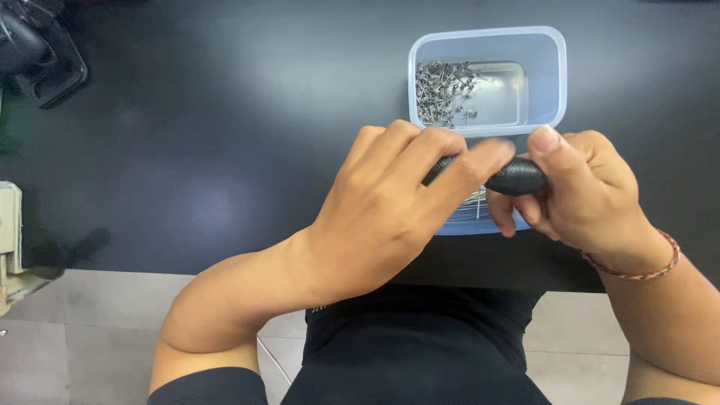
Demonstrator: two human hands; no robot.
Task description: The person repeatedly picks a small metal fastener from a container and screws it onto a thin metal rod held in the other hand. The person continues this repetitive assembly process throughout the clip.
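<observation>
My left hand and my right hand meet over the near edge of a black table. Together they grip a black, oval, textured object; the left fingers cover its left end, while the right thumb and fingers pinch its right end. Beneath the hands lies a second clear container with thin pale sticks in it, mostly hidden. Just beyond the hands stands a clear bluish plastic tub holding a heap of small grey metal pins.
A dark device sits at the table's far left corner. A pale object juts in at the left edge. Grey floor tiles show below the table. A braided bracelet circles my right wrist.
</observation>
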